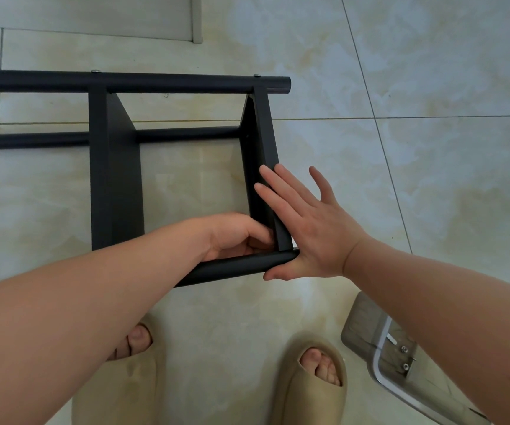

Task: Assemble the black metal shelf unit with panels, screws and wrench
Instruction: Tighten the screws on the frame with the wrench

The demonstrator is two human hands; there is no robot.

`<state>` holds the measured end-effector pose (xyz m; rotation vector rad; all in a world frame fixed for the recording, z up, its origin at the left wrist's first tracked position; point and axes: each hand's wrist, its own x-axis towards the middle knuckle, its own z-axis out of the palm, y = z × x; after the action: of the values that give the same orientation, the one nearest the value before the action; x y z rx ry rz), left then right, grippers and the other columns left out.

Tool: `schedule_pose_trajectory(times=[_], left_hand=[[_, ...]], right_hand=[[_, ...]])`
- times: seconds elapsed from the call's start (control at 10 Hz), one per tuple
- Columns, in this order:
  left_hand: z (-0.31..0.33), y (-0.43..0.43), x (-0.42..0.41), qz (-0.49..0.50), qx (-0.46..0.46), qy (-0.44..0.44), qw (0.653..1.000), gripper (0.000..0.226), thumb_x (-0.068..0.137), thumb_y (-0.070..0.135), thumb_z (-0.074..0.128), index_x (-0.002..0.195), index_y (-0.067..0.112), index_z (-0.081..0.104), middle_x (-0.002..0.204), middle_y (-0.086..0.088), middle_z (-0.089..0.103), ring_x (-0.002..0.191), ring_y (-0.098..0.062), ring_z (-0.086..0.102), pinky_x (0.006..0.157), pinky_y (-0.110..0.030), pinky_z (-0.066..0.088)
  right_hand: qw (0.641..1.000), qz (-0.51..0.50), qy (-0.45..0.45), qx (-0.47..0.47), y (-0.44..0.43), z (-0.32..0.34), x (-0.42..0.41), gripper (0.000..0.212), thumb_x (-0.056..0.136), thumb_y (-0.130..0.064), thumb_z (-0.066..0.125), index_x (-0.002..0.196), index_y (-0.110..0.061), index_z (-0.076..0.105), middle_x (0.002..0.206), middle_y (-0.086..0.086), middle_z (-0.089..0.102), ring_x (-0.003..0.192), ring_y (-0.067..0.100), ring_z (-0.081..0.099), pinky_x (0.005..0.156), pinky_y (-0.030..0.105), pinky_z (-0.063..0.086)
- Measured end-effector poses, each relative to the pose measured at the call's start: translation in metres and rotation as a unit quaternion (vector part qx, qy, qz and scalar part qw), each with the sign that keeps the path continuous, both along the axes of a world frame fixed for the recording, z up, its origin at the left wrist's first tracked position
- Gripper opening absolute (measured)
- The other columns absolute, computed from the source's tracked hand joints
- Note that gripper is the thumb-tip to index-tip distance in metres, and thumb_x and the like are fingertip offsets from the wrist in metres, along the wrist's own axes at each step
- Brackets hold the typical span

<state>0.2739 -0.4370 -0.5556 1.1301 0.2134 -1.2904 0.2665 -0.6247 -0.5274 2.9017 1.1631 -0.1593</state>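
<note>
Head view: my shelf [115, 179] lies on the floor [416, 148], long axis running left-right. Its end panel [263, 133] meets the near tube [232, 268] between my hands. My right hand [306, 228] braces the panel's outer face, fingers [270, 194] straight. My left hand [235, 237] is nearer the joint, curled inside the corner; pinching what, I can't tell.

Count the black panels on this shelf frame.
2: left panel, centre of view; right panel, just right of it, with the right hand flat against it. More may lie past the left edge.
</note>
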Motion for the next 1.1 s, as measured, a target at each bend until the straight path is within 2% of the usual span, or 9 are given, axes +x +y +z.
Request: schedule_pose_trajectory(times=[0.1,0.2,0.3,0.4,0.7,0.9,1.0,1.1], left_hand=[[-0.0026,-0.0020,0.0000,-0.005,0.027,-0.029,0.999,0.013,0.093,0.004,0.056,0.092,0.006,0.069,0.088,-0.013,0.071,0.083,-0.026,0.068,0.077,-0.035,0.055],[-0.0036,-0.0023,-0.0004,-0.017,0.037,-0.042,0.998,0.012,0.094,0.006,0.058,0.090,0.008,0.069,0.086,-0.013,0.071,0.079,-0.025,0.068,0.077,-0.035,0.053],[-0.0029,-0.0011,-0.0003,-0.013,0.031,-0.031,0.999,0.016,0.094,0.002,0.056,0.087,0.007,0.069,0.080,-0.011,0.072,0.071,-0.021,0.069,0.068,-0.029,0.055],[-0.0021,0.0001,-0.0004,-0.013,0.021,-0.019,1.000,0.021,0.092,-0.002,0.052,0.084,0.006,0.070,0.077,-0.010,0.070,0.069,-0.020,0.068,0.067,-0.029,0.053],[-0.0055,-0.0017,-0.0007,-0.021,0.048,-0.052,0.997,0.011,0.094,0.006,0.059,0.090,0.008,0.069,0.086,-0.013,0.071,0.080,-0.026,0.067,0.080,-0.037,0.051],[-0.0051,0.0002,0.0000,-0.011,0.016,-0.021,1.000,0.021,0.092,-0.003,0.051,0.087,0.004,0.070,0.080,-0.012,0.070,0.072,-0.023,0.068,0.071,-0.031,0.054],[-0.0045,-0.0009,-0.0003,-0.016,0.023,-0.031,0.999,0.014,0.089,0.005,0.058,0.087,0.006,0.071,0.086,-0.014,0.070,0.081,-0.027,0.067,0.079,-0.037,0.053],[-0.0050,-0.0023,-0.0006,-0.019,0.035,-0.046,0.998,0.009,0.091,0.010,0.061,0.092,0.007,0.070,0.090,-0.015,0.071,0.084,-0.028,0.067,0.081,-0.039,0.052]], right_hand=[[1.000,0.000,0.005,0.006,0.0003,-0.0002,-0.0003,0.123,0.071,-0.094,0.040,0.157,-0.007,0.031,0.168,0.011,0.014,0.156,0.026,0.010,0.120,0.064,0.014],[1.000,0.000,0.014,0.010,-0.0002,-0.0002,0.0001,0.121,0.071,-0.094,0.041,0.156,-0.009,0.033,0.169,0.011,0.013,0.157,0.026,0.009,0.120,0.061,0.016],[1.000,0.001,0.017,0.010,-0.0001,0.0003,0.0005,0.120,0.070,-0.095,0.041,0.155,-0.009,0.035,0.169,0.010,0.012,0.156,0.026,0.010,0.119,0.060,0.019],[1.000,0.000,0.018,0.011,0.0003,0.0008,0.0003,0.120,0.070,-0.094,0.041,0.155,-0.010,0.035,0.169,0.011,0.013,0.156,0.027,0.011,0.119,0.060,0.020],[1.000,-0.005,0.022,0.008,0.0011,0.0014,-0.0001,0.120,0.070,-0.094,0.041,0.155,-0.011,0.035,0.169,0.009,0.012,0.156,0.026,0.010,0.120,0.059,0.017],[1.000,-0.009,0.018,0.002,0.0006,0.0017,-0.0003,0.124,0.070,-0.095,0.040,0.159,-0.010,0.026,0.169,0.008,0.011,0.157,0.024,0.007,0.121,0.059,0.015],[1.000,-0.009,0.018,-0.001,0.0006,0.0018,-0.0002,0.126,0.070,-0.095,0.040,0.160,-0.009,0.023,0.169,0.008,0.010,0.157,0.024,0.006,0.121,0.059,0.015],[1.000,-0.008,0.019,-0.003,0.0005,0.0014,-0.0001,0.126,0.070,-0.095,0.040,0.160,-0.008,0.021,0.169,0.008,0.009,0.157,0.024,0.006,0.121,0.059,0.014]])
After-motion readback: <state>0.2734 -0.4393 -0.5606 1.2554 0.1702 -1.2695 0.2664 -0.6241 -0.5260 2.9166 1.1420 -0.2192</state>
